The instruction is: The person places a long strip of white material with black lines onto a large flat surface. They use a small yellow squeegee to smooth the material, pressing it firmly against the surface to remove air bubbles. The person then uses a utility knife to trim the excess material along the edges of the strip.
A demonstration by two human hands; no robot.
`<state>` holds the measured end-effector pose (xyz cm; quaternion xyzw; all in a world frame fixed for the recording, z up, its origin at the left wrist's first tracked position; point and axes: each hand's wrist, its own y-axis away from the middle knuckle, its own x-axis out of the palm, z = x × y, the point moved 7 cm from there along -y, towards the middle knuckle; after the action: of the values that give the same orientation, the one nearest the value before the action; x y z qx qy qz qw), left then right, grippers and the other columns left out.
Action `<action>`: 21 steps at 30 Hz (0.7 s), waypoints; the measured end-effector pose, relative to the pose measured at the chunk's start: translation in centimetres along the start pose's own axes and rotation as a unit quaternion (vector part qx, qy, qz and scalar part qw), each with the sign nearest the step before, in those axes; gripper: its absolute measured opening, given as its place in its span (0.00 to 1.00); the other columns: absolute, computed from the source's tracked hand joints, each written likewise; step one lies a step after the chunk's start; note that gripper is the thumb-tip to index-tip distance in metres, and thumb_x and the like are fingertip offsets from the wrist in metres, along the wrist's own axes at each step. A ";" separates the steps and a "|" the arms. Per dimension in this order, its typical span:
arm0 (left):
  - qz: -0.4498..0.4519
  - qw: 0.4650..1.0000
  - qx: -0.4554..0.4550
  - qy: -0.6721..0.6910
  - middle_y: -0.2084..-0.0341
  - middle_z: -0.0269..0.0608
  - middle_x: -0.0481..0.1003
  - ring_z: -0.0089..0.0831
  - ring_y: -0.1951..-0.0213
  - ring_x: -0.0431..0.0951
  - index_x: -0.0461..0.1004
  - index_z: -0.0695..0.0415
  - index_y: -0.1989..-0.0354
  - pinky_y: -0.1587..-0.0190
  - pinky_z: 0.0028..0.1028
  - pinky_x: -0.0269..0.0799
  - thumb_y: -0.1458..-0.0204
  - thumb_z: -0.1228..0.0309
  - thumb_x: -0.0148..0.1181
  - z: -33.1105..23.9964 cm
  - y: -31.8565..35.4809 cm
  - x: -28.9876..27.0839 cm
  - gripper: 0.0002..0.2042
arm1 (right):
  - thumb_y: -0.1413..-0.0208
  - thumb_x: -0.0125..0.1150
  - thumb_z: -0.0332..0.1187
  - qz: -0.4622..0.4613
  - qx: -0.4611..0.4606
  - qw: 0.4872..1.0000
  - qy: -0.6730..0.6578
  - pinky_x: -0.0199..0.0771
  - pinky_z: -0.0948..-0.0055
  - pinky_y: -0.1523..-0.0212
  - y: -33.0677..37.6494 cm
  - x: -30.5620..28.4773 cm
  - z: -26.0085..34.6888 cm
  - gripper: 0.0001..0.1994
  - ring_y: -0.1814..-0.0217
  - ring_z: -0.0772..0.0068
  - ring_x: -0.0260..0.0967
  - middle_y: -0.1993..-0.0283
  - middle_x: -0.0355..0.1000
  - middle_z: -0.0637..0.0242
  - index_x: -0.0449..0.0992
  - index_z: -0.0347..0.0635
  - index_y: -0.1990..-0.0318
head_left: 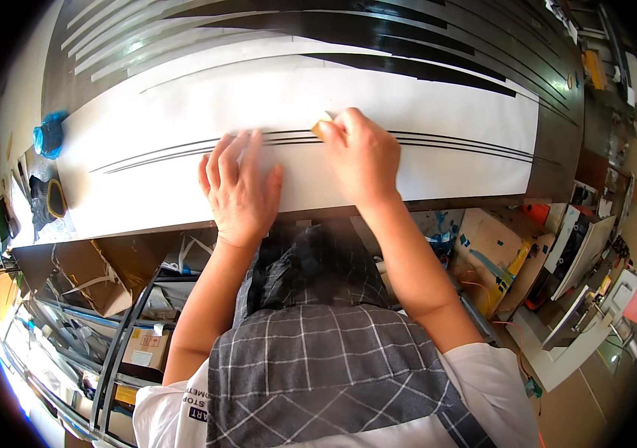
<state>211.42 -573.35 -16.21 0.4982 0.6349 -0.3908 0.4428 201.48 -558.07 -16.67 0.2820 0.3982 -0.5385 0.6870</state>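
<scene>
Pinching a small tan piece point(320, 131) between thumb and curled fingers, your right hand point(367, 160) is over the white sheet point(303, 101), just right of its middle. The tan piece juts out on the left side of your fist, at the upper of the thin black lines point(438, 140) that run along the sheet from left to right. Most of it is hidden by your fingers, so it looks like a flat scrap or a little block, but I can't tell which.

Your left hand point(242, 187) lies palm down on the sheet, to the left of the right one and well apart from it. Its fingers are a little spread and point away from you, with the thumb out to the right; the fingertips are blurred and reach across the black lines. I see nothing held in that hand.

The sheet covers much of the near part of the dark table point(554, 168), and the lines stretch out past both your hands. Beyond the sheet's middle, a broad black strip point(430, 72) slants along its far side. Off at the left end sits a blue bundle point(49, 137), just beside the sheet. Below the table's near edge, to your right, stands a cardboard box point(483, 231); you are wearing a dark checked apron point(318, 351).
</scene>
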 end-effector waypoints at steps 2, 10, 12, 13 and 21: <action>0.001 1.000 -0.003 0.001 0.42 0.41 0.68 0.40 0.36 0.62 0.68 0.54 0.39 0.33 0.44 0.47 0.47 0.64 0.60 -0.3 0.6 0.3 0.25 | 0.46 0.64 0.36 -0.005 0.043 0.999 -0.019 0.70 0.61 0.75 0.9 -0.9 -2.7 0.11 0.77 0.57 0.72 0.79 0.71 0.61 0.70 0.43 0.75; -0.002 1.000 0.013 -0.005 0.43 0.40 0.68 0.40 0.36 0.63 0.69 0.54 0.39 0.33 0.43 0.47 0.47 0.64 0.60 -0.5 0.3 1.4 0.26 | 0.46 0.65 0.36 -0.013 0.026 1.000 -0.004 0.68 0.59 0.76 1.0 0.3 -2.1 0.12 0.78 0.56 0.71 0.79 0.71 0.62 0.69 0.45 0.75; -0.004 1.000 0.012 -0.005 0.44 0.40 0.69 0.40 0.37 0.63 0.69 0.54 0.39 0.33 0.43 0.48 0.47 0.63 0.60 -0.6 0.3 1.4 0.25 | 0.46 0.65 0.37 -0.040 0.058 0.997 0.009 0.68 0.60 0.77 1.1 -0.8 -4.2 0.12 0.79 0.56 0.70 0.81 0.70 0.63 0.69 0.45 0.75; -0.004 1.000 0.012 -0.005 0.44 0.40 0.69 0.40 0.37 0.63 0.69 0.54 0.39 0.33 0.43 0.48 0.47 0.63 0.60 -0.6 0.3 1.4 0.25 | 0.46 0.65 0.37 -0.047 0.051 0.998 0.008 0.68 0.60 0.77 1.2 -0.5 -3.8 0.12 0.79 0.56 0.71 0.81 0.70 0.63 0.69 0.45 0.75; -0.012 1.000 0.023 -0.002 0.44 0.41 0.69 0.39 0.37 0.64 0.70 0.54 0.39 0.34 0.42 0.49 0.46 0.63 0.60 -1.1 0.7 1.9 0.25 | 0.45 0.65 0.34 -0.064 0.056 0.996 0.013 0.66 0.63 0.79 2.0 -1.0 -5.4 0.12 0.82 0.63 0.69 0.83 0.68 0.67 0.68 0.47 0.76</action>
<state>211.68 -571.67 -17.69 0.4997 0.6308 -0.4114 0.4280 201.96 -552.61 -18.77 0.3011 0.3937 -0.5986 0.6293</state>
